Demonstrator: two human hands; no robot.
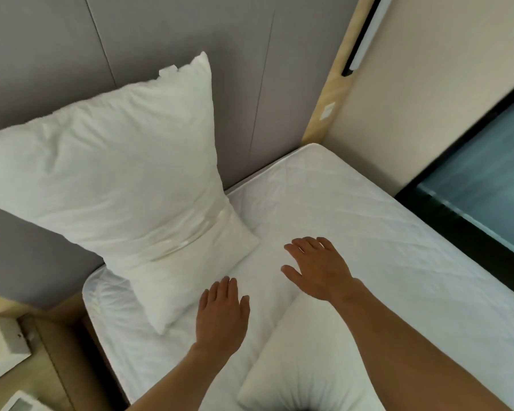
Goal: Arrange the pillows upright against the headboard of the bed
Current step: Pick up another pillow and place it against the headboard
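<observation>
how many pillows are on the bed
2: one pillow stands against the headboard; a second pillow lies flat under the right arm. Others may lie outside the view.

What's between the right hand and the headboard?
Only bare mattress lies between the right hand and the headboard in the head view.

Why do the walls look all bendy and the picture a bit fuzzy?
Head view: the wide lens bows the grey headboard seams and window frame; soft, even light, faint shadows; the upright pillow top edge is blurry, and both hands, left and right, look slightly soft.
</observation>
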